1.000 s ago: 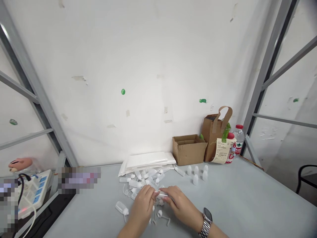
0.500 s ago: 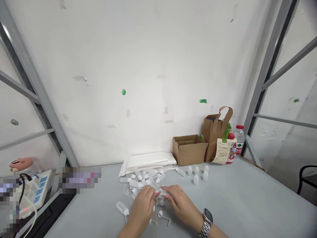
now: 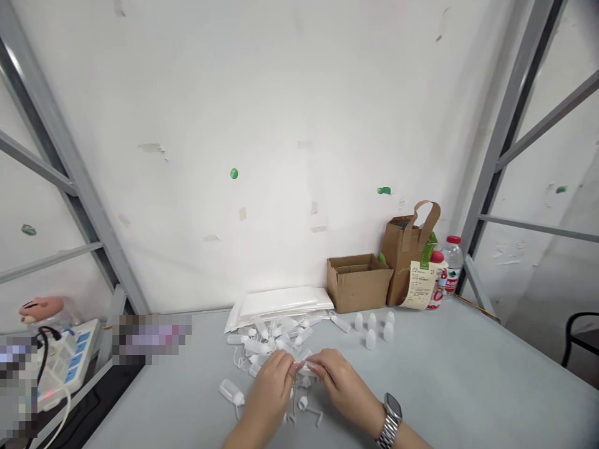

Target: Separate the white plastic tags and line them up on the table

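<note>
Above the front of the pile, my left hand [image 3: 270,388] and my right hand [image 3: 340,385] meet, fingertips closed on one small translucent plastic bottle [image 3: 306,369]. Fingers hide most of it, so its cap end cannot be made out. Behind and below them lies a loose pile of similar small bottles [image 3: 254,347], several with thin white cords or tubes. One bottle [image 3: 229,391] lies on its side left of my left hand. A white cap with a bent tail [image 3: 304,404] rests below my right hand. Several small bottles [image 3: 370,339] stand upright to the right.
On the grey table [image 3: 468,374], flat white packets [image 3: 281,303] are stacked against the wall. An open cardboard box [image 3: 359,290], a brown paper bag [image 3: 397,262] and a red-capped water bottle [image 3: 452,265] stand at back right. A power strip [image 3: 77,355] is at far left.
The fingers of both hands have shifted slightly around the small bottle, with my right fingertips closer to my left. The pile and the standing bottles look unchanged.
</note>
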Available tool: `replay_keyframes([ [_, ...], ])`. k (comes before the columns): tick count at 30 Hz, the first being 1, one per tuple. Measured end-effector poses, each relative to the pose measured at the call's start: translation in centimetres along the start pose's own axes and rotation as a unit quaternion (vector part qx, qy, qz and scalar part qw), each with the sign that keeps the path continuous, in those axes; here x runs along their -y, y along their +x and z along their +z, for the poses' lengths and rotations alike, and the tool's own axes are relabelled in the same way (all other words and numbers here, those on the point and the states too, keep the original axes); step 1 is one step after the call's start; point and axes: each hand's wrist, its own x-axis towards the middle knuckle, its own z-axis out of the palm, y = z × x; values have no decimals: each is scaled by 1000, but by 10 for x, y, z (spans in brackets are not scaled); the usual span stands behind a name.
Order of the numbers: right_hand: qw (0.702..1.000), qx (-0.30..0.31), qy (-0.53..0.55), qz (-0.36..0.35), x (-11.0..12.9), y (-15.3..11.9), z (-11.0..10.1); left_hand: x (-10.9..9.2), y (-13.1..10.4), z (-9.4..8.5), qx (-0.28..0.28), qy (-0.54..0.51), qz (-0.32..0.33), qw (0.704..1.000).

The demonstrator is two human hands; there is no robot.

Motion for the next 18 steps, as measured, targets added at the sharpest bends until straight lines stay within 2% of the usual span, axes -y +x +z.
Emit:
replay_keyframes([
  [5, 1000, -21, 17, 2, 1, 0, -2, -1, -1, -1, 3, -21, -18, 1000],
  [11, 1000, -5, 14, 18, 1, 1, -1, -2, -1, -1, -3, -43, -27, 999],
  [18, 1000, -19, 15, 5, 0, -1, -2, 0, -1, 1, -5, -50, -29, 998],
])
